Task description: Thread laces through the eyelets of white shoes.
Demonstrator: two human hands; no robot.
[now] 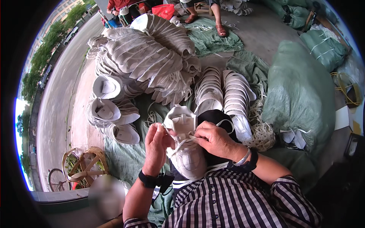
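A white shoe upper [190,164] rests upright on my lap, its toe toward me and its collar away from me. At its right side my right hand [216,140] pinches a white shoelace [186,141] that crosses the front of the upper. A loose loop of lace arcs above that hand. My left hand [156,146] is at the left edge of the opening, thumb and fingers closed together. What sits between the left fingertips is too small to tell.
Ahead lies a large pile of nested shoe uppers [140,57], with stacked rows [211,85] nearer. Loose laces [262,136] lie beside a bulging green sack [298,95] at right. A woven basket [95,161] stands at left. Other people [218,19] sit at the far side.
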